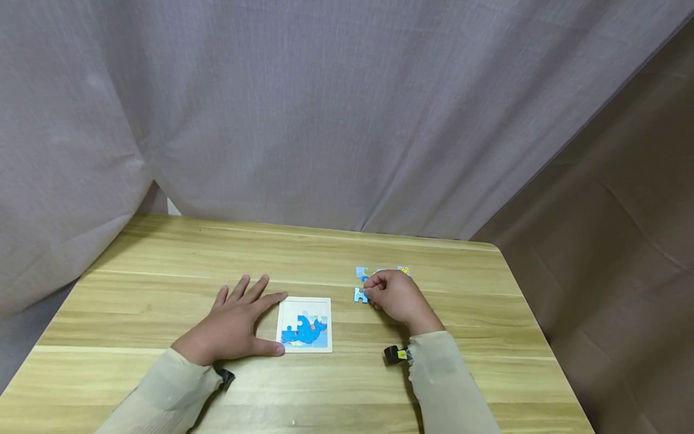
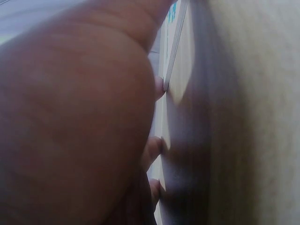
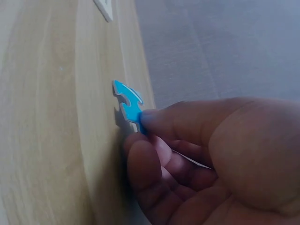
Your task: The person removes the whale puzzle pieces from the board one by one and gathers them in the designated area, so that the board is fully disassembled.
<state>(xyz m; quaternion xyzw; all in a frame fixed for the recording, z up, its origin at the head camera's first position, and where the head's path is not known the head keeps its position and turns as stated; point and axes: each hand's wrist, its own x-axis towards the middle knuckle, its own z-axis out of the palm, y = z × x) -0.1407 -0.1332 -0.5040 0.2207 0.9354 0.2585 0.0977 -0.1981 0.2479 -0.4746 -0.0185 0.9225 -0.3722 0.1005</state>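
A square puzzle frame (image 1: pixel 305 299) with a white border lies on the table, its lower part filled with pieces that show a blue animal figure. My left hand (image 1: pixel 230 328) is spread flat beside it, thumb and index finger touching the frame's left corners. To the right, my right hand (image 1: pixel 398 298) pinches a blue puzzle piece (image 3: pixel 131 105) between thumb and fingers, just above the table. In the left wrist view the palm (image 2: pixel 79 117) hides most of the frame.
Several loose puzzle pieces lie behind the right hand, among them a pale blue one (image 1: pixel 361 272) and one with a yellow sun (image 1: pixel 403 270); the hand partly covers the group. A grey curtain (image 1: pixel 325 120) hangs along the back edge of the wooden table (image 1: pixel 336 392).
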